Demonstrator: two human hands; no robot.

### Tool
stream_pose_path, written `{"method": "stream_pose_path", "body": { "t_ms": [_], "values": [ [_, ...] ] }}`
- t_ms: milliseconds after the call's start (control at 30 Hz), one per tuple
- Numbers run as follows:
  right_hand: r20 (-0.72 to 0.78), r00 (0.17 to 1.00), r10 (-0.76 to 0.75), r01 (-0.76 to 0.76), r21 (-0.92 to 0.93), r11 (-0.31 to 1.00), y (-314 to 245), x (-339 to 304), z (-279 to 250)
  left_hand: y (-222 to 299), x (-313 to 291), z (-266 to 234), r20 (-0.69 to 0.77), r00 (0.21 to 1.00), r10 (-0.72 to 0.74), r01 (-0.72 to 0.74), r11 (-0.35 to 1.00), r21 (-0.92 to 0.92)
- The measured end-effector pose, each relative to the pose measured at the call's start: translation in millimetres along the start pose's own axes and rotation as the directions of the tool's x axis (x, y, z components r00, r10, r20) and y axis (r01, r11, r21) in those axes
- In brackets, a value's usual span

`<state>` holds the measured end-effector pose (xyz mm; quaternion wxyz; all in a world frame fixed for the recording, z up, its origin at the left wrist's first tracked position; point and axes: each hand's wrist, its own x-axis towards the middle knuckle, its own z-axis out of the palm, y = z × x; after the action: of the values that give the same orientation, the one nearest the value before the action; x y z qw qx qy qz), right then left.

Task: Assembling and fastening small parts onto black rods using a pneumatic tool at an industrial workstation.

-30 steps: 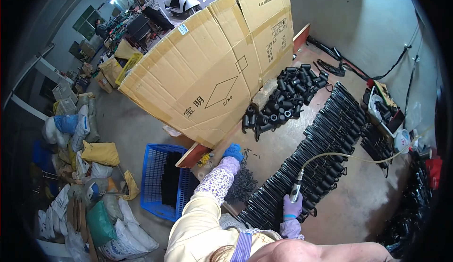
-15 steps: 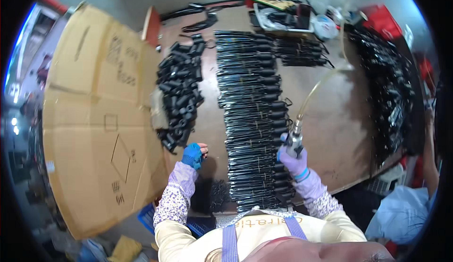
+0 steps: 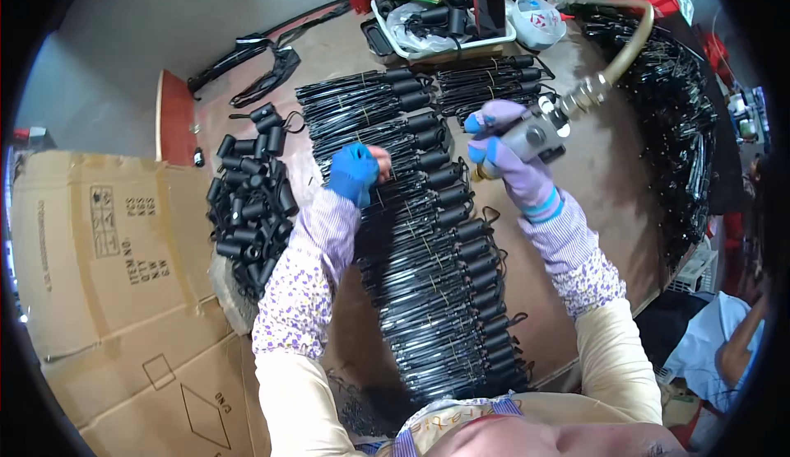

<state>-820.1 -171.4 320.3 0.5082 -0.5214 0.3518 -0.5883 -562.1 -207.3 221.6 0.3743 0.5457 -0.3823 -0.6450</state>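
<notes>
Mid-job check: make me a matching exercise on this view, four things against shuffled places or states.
1. left hand
2. right hand
3. loose black cylinders
4. white tray

A. beyond the long row of black bundles
B. gripping the metal tool
C. wearing a blue glove
D. heaped between the cardboard and the bundles

Pairs: 1-C, 2-B, 3-D, 4-A

Over here the brown table (image 3: pixel 609 251) bears a long row of black rods with handles (image 3: pixel 432 292). Left of it sprawls a loose heap of black cylinders (image 3: pixel 251 198).
</notes>
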Motion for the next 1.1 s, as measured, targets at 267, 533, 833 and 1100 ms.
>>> {"method": "stream_pose_path", "body": {
  "t_ms": [267,533,833,1100],
  "values": [
    [-0.127,0.978,-0.167,0.171,0.016,0.985,-8,90,39,78,102,15,-0.111,0.916,0.385,-0.334,0.886,0.32],
    [-0.241,0.895,-0.374,0.33,-0.206,0.921,3,114,81,90,91,1,-0.032,0.867,0.497,-0.355,0.662,0.659],
    [-0.194,0.894,-0.403,0.347,-0.268,0.899,5,126,92,105,79,-5,-0.049,0.841,0.538,-0.328,0.581,0.744],
    [-0.194,0.876,-0.441,0.412,-0.174,0.894,16,146,96,109,80,-1,-0.073,0.841,0.536,-0.313,0.593,0.742]
  ]
}}
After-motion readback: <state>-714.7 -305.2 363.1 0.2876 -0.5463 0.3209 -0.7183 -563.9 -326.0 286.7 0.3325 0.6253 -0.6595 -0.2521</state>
